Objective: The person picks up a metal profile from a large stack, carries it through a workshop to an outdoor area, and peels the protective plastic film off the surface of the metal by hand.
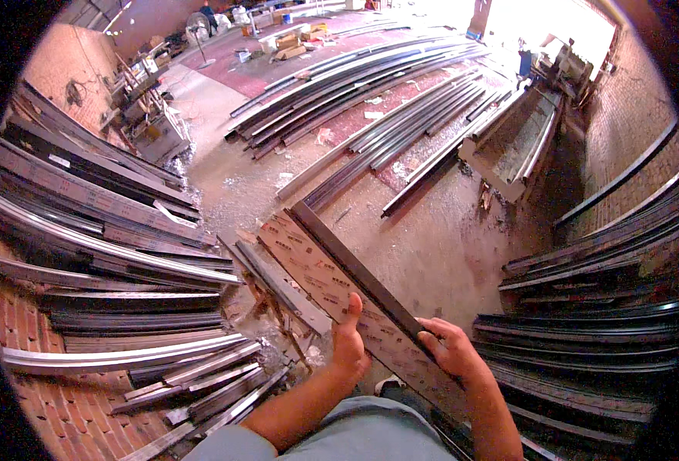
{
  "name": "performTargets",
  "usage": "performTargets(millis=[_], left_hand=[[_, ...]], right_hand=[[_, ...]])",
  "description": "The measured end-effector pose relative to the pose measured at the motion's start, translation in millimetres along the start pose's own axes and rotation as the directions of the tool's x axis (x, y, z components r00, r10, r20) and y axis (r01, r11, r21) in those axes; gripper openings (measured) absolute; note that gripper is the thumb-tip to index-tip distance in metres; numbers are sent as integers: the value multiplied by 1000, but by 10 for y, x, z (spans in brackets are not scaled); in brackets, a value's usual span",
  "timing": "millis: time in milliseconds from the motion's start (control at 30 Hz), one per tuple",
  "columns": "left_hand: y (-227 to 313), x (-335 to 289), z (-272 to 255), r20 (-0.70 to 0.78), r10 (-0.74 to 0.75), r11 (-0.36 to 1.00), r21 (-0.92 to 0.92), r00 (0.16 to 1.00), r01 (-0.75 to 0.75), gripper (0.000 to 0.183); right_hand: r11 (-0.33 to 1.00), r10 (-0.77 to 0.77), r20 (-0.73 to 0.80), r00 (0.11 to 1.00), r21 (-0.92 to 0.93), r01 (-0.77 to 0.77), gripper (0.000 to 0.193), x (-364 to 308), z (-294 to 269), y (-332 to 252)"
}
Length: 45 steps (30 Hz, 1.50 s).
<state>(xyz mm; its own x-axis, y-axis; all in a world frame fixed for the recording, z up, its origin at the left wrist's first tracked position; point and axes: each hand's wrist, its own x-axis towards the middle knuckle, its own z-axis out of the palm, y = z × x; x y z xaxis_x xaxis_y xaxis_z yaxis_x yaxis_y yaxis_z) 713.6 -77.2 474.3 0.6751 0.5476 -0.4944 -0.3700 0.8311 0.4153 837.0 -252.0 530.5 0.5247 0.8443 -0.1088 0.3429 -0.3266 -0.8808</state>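
A long metal profile (316, 269) slants from the middle of the view down to the lower right, close in front of my body. Pale protective film with printed marks covers its broad face, and a dark brown edge (362, 284) runs along its far right side. My left hand (349, 343) grips the near left side, thumb up against the film and the other fingers hidden beneath. Lower along the profile, my right hand (453, 349) is closed over the dark edge with its fingers bent. The profile's lower end is partly hidden by my right arm.
Stacked profiles (109, 246) lean along the left brick wall; more dark ones (585, 338) are stacked at the right. Long bars (355, 84) lie across the floor ahead. A trough-like metal bed (508, 146) stands at the right, and a fan (199, 31) far left. Short offcuts (282, 288) lie beside my left hand.
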Motion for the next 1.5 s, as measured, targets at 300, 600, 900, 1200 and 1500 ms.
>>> performTargets(millis=[300, 600, 900, 1200, 1500], left_hand=[[-272, -46, 405, 50, 126, 974, 181, 991, -133, 57], [-335, -22, 592, 45, 38, 996, 81, 998, -42, 55], [-401, 87, 713, 26, 211, 951, 228, 977, -211, 56], [-354, 292, 627, 19, 249, 935, 254, 968, -246, 54], [-249, 402, 551, -28, 231, 940, 263, 973, -216, 53]], right_hand=[[997, 73, 59, 996, 24, -75, 36, -34, -424, 117], [979, -42, -81, 996, -200, 25, 43, -108, -475, 213], [854, -61, -217, 974, -517, -62, 117, -124, -41, 73], [828, -115, -311, 944, -554, -81, 117, 35, 256, 220], [817, -116, -290, 950, -571, -74, 120, 158, 323, 218]])
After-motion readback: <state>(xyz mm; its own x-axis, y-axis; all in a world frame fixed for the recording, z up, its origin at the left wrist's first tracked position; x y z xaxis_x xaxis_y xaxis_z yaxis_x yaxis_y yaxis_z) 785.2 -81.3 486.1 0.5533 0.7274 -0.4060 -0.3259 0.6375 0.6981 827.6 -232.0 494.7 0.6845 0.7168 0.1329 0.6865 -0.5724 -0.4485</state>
